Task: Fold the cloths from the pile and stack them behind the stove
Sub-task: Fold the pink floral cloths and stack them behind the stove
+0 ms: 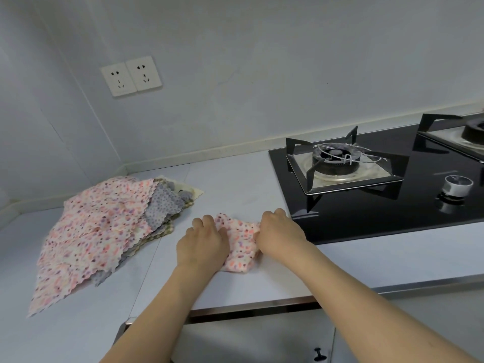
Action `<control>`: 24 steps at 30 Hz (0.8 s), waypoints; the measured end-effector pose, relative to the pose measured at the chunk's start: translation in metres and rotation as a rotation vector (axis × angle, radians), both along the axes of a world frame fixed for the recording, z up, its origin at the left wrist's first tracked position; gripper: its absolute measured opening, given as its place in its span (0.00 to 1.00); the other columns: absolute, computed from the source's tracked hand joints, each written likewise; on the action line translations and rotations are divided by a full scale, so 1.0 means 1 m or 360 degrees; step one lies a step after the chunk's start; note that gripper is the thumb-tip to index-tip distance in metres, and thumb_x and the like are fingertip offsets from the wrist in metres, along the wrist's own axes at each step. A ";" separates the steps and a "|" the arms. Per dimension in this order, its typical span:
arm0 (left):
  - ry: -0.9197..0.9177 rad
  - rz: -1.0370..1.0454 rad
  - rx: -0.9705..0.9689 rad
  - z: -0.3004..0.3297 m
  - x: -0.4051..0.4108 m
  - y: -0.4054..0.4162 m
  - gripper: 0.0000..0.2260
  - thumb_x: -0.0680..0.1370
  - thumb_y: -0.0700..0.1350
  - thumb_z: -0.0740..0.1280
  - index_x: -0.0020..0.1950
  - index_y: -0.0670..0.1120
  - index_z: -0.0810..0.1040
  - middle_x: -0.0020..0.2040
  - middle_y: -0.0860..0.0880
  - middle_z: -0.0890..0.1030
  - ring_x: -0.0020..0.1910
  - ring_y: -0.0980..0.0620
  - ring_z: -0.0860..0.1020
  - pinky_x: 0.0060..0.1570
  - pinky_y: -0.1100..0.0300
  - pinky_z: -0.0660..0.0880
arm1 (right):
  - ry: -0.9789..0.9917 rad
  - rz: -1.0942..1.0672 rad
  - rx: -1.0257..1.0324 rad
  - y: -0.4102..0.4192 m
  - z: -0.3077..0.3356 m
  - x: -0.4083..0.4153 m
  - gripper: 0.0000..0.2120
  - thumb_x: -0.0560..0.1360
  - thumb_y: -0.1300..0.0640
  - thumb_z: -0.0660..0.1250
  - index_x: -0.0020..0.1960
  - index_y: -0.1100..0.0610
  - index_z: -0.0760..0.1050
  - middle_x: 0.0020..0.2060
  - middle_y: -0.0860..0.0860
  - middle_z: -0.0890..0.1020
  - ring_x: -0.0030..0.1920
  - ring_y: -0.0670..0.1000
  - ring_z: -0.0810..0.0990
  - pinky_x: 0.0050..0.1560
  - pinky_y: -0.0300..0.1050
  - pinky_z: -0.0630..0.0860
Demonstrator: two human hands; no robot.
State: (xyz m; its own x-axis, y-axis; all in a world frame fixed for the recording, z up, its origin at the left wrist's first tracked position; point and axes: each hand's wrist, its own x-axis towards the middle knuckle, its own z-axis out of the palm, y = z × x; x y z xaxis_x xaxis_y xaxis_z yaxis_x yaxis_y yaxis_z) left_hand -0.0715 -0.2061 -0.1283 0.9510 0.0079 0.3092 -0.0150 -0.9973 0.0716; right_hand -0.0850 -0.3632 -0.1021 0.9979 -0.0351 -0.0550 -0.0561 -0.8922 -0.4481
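Note:
A small pink flowered cloth [242, 244] lies bunched on the pale counter [235, 184], just left of the black glass stove [379, 205]. My left hand [203, 243] grips its left side with curled fingers. My right hand [279, 233] pinches its right edge, close to the stove's front left corner. The pile of cloths [104, 231] sits at the left of the counter, a large pink flowered one on top, grey dotted and cream ones showing beneath. The strip of counter behind the stove [340, 137] is narrow and runs along the wall.
The stove's left burner with its black pan support [337, 161] stands behind my right hand; a silver knob [457, 186] is to its right. Two wall sockets [131, 76] are above the pile. The counter's front edge and a cabinet handle [319, 355] are below.

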 end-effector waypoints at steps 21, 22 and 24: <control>0.0126 -0.0272 -0.2028 0.066 -0.065 0.004 0.14 0.82 0.54 0.58 0.53 0.44 0.76 0.53 0.42 0.81 0.52 0.42 0.80 0.56 0.40 0.76 | -0.0030 -0.0048 0.1773 0.000 0.057 -0.051 0.11 0.82 0.50 0.58 0.54 0.56 0.72 0.50 0.52 0.79 0.49 0.51 0.79 0.43 0.43 0.73; 0.0050 -0.0292 -0.1983 0.069 -0.069 0.000 0.15 0.82 0.54 0.58 0.52 0.43 0.75 0.53 0.40 0.80 0.52 0.41 0.80 0.56 0.41 0.76 | -0.0079 -0.0090 0.1722 0.002 0.061 -0.056 0.13 0.82 0.49 0.55 0.59 0.56 0.70 0.50 0.50 0.78 0.49 0.49 0.77 0.41 0.42 0.72; -0.0077 -0.0334 -0.1913 0.074 -0.076 -0.006 0.16 0.82 0.53 0.57 0.51 0.42 0.74 0.50 0.39 0.79 0.50 0.41 0.79 0.53 0.43 0.76 | -0.0222 -0.0152 0.1595 0.007 0.064 -0.064 0.14 0.83 0.49 0.51 0.63 0.55 0.65 0.46 0.48 0.74 0.43 0.47 0.74 0.39 0.42 0.71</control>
State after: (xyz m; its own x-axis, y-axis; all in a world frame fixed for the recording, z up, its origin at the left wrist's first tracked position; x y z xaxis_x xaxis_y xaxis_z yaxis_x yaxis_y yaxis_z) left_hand -0.1474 -0.2125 -0.0540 0.9558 0.1607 0.2461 -0.1963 -0.2741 0.9414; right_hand -0.1493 -0.3559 -0.0376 0.9931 -0.1165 0.0141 0.0028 -0.0968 -0.9953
